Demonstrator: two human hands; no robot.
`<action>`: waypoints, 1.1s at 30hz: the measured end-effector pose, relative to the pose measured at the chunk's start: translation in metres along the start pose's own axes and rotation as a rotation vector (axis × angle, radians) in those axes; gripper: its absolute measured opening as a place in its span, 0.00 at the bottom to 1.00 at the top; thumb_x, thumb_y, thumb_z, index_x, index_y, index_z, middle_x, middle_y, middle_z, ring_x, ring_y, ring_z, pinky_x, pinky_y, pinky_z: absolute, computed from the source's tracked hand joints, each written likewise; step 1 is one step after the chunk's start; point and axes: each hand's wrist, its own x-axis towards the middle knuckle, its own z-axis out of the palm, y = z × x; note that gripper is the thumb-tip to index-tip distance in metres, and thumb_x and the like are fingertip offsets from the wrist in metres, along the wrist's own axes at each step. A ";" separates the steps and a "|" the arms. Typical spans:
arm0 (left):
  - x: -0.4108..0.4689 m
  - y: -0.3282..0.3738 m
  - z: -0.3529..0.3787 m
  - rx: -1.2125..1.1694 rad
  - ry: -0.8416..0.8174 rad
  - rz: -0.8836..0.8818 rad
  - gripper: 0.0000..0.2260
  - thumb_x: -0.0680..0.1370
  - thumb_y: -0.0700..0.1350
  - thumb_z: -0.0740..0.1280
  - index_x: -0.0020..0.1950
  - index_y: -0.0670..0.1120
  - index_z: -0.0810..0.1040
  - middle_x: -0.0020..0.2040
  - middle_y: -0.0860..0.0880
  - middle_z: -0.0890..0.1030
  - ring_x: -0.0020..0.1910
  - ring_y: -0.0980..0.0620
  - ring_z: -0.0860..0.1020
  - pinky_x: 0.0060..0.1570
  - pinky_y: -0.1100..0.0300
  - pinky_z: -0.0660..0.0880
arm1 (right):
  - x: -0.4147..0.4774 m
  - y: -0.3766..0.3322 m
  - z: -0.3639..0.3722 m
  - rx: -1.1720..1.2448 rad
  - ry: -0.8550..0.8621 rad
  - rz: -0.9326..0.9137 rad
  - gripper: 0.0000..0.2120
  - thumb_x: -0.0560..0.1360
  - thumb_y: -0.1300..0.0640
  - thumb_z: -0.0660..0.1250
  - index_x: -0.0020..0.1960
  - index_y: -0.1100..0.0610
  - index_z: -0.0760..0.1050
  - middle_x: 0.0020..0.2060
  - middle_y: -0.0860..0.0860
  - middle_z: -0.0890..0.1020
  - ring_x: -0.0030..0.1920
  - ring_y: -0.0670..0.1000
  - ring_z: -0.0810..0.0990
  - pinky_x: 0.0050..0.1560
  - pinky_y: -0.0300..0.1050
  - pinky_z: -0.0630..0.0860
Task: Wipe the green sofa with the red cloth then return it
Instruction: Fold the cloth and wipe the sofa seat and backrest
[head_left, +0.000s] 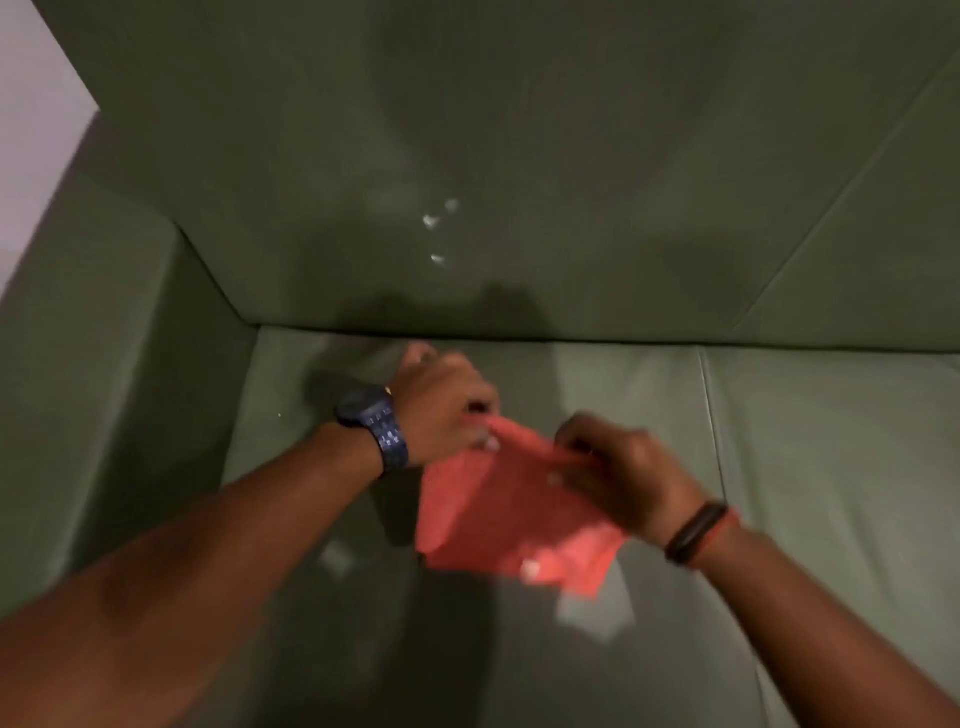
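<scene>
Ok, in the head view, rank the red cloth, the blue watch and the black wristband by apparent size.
1. red cloth, clearly largest.
2. blue watch.
3. black wristband; close to the watch, and blur leaves those two uncertain.

Bare forearms; a dark blue wristwatch (375, 426) on the left wrist, black and red bands (698, 532) on the right.

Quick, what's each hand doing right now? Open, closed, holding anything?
Left hand: closed, pinching the top edge of the red cloth.
Right hand: closed, pinching the same edge of the cloth, which hangs over the green sofa.
</scene>
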 end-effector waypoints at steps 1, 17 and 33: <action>0.009 -0.001 -0.026 -0.055 0.118 -0.019 0.12 0.65 0.58 0.73 0.41 0.52 0.81 0.41 0.53 0.81 0.49 0.50 0.76 0.52 0.51 0.60 | 0.014 -0.012 -0.023 -0.029 0.091 -0.034 0.06 0.71 0.62 0.73 0.45 0.58 0.76 0.35 0.50 0.79 0.36 0.50 0.76 0.38 0.45 0.69; 0.048 -0.124 -0.140 0.591 0.547 -0.253 0.69 0.43 0.68 0.75 0.76 0.46 0.46 0.75 0.37 0.54 0.72 0.35 0.52 0.66 0.36 0.46 | 0.224 -0.053 -0.001 -0.759 0.884 -0.114 0.34 0.76 0.37 0.59 0.74 0.55 0.56 0.72 0.66 0.63 0.71 0.69 0.57 0.70 0.67 0.47; 0.052 -0.144 -0.128 0.591 0.565 -0.205 0.55 0.58 0.74 0.65 0.75 0.45 0.50 0.74 0.36 0.58 0.70 0.32 0.55 0.63 0.35 0.45 | 0.240 -0.049 0.050 -0.902 0.846 -0.281 0.33 0.75 0.37 0.60 0.73 0.52 0.57 0.70 0.61 0.69 0.70 0.62 0.58 0.68 0.63 0.49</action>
